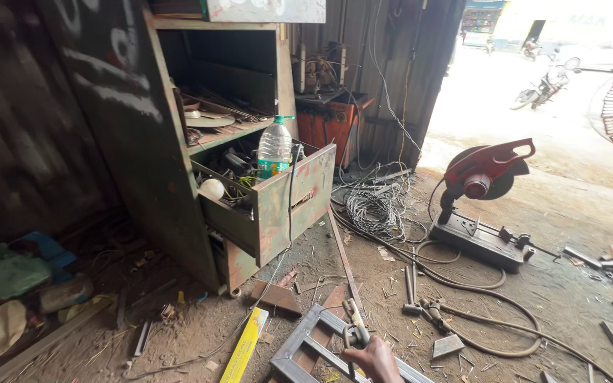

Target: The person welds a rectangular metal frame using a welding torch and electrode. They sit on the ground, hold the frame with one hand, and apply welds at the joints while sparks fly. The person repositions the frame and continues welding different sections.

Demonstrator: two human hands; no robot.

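Presently, hand: bottom edge, near centre; which hand, cannot tell.
Fingers: curled, pinching clamp.
Clamp: upright on grey metal frame, just above fingers.
Right, far: red chop saw.

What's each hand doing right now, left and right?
Right hand: closed on a metal clamp tool above the steel frame; side assumed, only one hand shows.
Left hand: not in view.

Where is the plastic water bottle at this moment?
In the head view, the plastic water bottle stands upright in the open drawer of the green metal cabinet, left of centre.
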